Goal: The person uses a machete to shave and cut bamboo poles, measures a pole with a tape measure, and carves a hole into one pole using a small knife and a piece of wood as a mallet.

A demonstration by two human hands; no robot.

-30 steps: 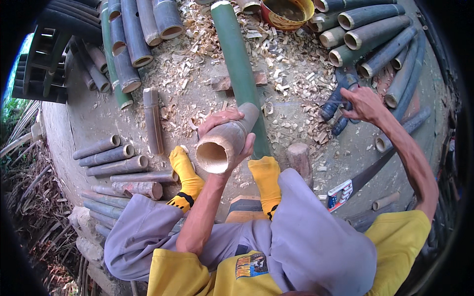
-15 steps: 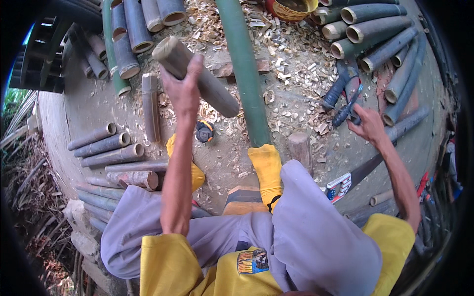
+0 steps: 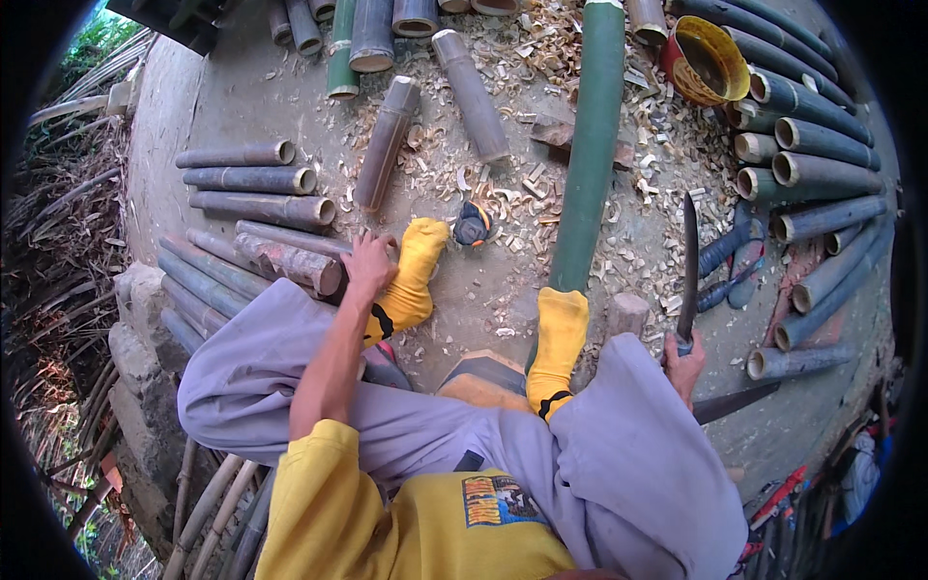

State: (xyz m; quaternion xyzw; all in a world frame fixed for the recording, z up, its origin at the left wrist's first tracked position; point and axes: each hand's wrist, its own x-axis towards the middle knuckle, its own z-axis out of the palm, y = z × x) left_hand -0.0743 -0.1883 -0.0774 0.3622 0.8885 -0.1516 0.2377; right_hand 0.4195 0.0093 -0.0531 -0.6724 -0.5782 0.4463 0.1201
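Note:
My right hand [image 3: 684, 363] is closed around the handle of a machete [image 3: 689, 261], its dark curved blade pointing away from me. Beside my left foot, my left hand [image 3: 370, 263] has its fingers bent over the near end of a thin bamboo piece [image 3: 290, 238]; their grip is partly hidden. A short thick log [image 3: 293, 264] lies just below that piece. On the floor ahead rest two cut bamboo tubes, a grey one [image 3: 471, 97] and a brown one [image 3: 389, 143]. A long green bamboo pole [image 3: 586, 145] runs away from my right foot.
A black tape measure [image 3: 473, 224] lies among wood shavings. Cut bamboo tubes [image 3: 829, 179] are stacked at right, with more [image 3: 261, 210] at left. A yellow and red bucket [image 3: 698, 66] stands far right. Dark-handled tools [image 3: 723, 266] and a saw blade [image 3: 737, 402] lie near my right hand.
My left hand has let go of the grey bamboo tube, now on the floor, and come back beside my left foot. My right hand has drawn nearer with the machete raised. The view has shifted.

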